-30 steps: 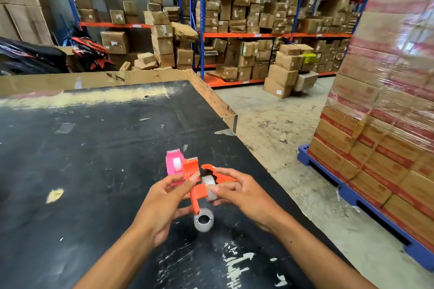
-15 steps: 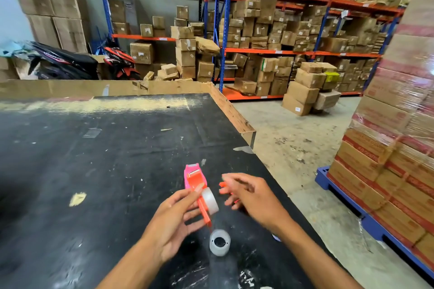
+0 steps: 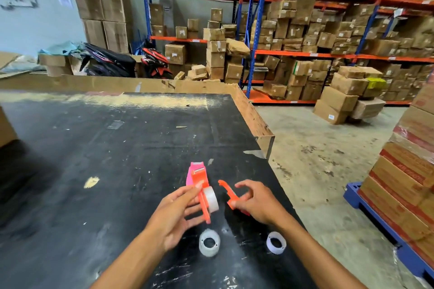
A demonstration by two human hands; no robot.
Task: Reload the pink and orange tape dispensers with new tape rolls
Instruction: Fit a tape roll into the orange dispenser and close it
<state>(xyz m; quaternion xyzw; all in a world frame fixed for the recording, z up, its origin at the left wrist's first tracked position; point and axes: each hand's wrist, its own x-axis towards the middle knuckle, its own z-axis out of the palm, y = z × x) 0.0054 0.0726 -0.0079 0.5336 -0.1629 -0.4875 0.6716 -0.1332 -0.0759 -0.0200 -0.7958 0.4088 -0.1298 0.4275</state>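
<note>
My left hand (image 3: 178, 213) holds the orange tape dispenser body (image 3: 202, 185) above the black table (image 3: 94, 148), with a clear tape roll (image 3: 211, 198) seated on its side. The pink tape dispenser (image 3: 190, 171) shows just behind the orange one; whether it rests on the table or is held I cannot tell. My right hand (image 3: 256, 202) pinches a separate orange side cover piece (image 3: 227, 193), held a little apart from the dispenser. A clear tape roll (image 3: 209, 243) lies flat on the table below my left hand. A white ring-shaped roll (image 3: 276, 242) lies under my right forearm.
The table's right edge (image 3: 265, 134) has a cardboard rim, with concrete floor beyond. A wrapped pallet of boxes (image 3: 404, 171) stands on a blue pallet at the right. Shelving racks with cartons (image 3: 305, 37) and a parked motorbike (image 3: 110, 61) fill the background.
My right hand has come away to the right with the orange cover piece. The view has tilted up and a second ring-shaped roll has come into view at lower right.
</note>
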